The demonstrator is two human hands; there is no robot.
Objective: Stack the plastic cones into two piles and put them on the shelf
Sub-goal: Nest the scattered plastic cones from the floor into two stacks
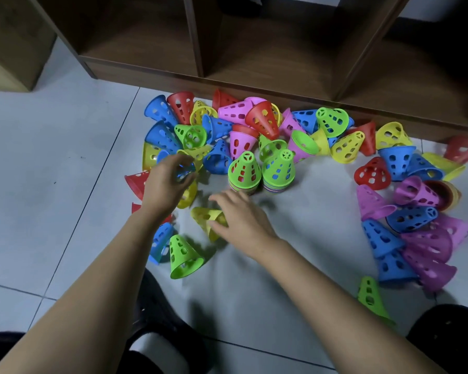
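Observation:
Many perforated plastic cones in red, blue, green, yellow and pink lie scattered on the tiled floor. Two upright piles stand side by side in the middle, the left pile [244, 171] and the right pile [278, 170], each topped by a green cone. My left hand [166, 182] curls its fingers round a blue cone [184, 171] at the left of the heap. My right hand [241, 217] grips a yellow cone [206, 215] lying on its side on the floor. The brown wooden shelf [254, 85] stands just behind the cones.
A loose heap of cones [416, 217] lies to the right, and a green cone [183, 256] lies near my left forearm. My dark shoes [449, 338] are at the bottom edge. A cardboard box [11, 49] stands at the far left.

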